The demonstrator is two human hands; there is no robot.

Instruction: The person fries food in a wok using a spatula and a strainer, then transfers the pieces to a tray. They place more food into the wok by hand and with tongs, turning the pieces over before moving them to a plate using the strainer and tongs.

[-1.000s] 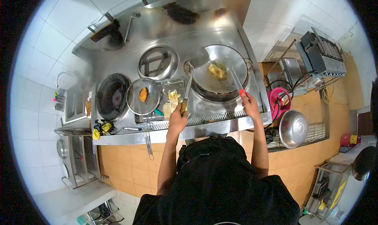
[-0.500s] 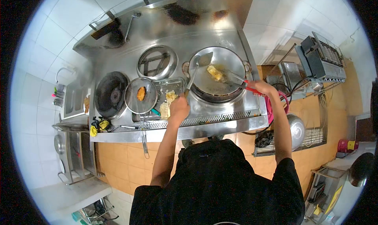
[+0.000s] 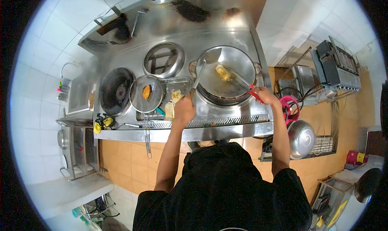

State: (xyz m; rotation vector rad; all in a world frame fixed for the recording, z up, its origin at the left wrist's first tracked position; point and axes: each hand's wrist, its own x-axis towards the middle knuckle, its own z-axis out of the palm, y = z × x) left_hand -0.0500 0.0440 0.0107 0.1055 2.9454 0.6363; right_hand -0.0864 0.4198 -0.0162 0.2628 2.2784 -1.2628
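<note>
My left hand grips the handle of a long metal ladle whose bowl rests at the left rim of the wok. My right hand holds red-handled tongs that reach into the wok toward a yellow piece of fried food. Left of the wok, a round mesh strainer carries one orange-brown fried piece. Beside it stands a metal tray with pale battered pieces.
A dark empty burner and an open ring burner sit on the steel stove. Yellow cloths lie at its left front edge. A steel bowl rests upside down on a rack at the right, near a pink object.
My right hand with the tongs swung right, then drew back a little toward the wok's front rim. The ladle bowl dropped from above the wok to its left rim.
</note>
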